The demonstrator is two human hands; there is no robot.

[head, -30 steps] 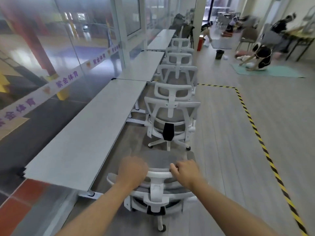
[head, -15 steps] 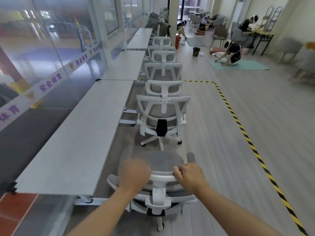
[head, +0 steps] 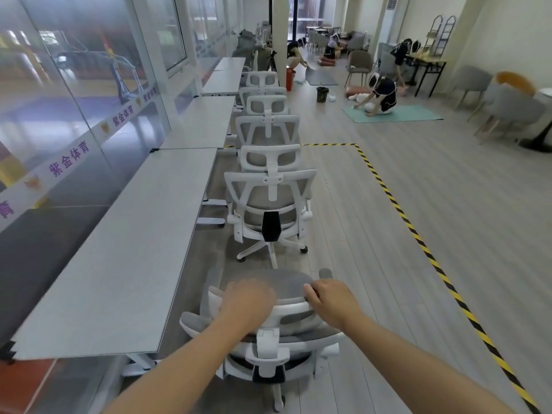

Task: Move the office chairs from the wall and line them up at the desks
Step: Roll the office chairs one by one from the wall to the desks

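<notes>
desk (head: 125, 249) row, both hands on nearest chair (head: 294, 309) headrest

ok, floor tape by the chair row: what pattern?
Yellow-and-black diagonal stripes on the floor tape, clearest in the head view.

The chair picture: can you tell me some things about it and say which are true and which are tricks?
1. Both hands hold the top of the nearest chair. True: the left hand and right hand grip its headrest.
2. The chairs ahead are black. False: they are white with grey mesh, like the next chair.
3. The desks stand to the left of the chairs. True.
4. The floor tape is plain red. False: it is striped yellow and black.
</notes>
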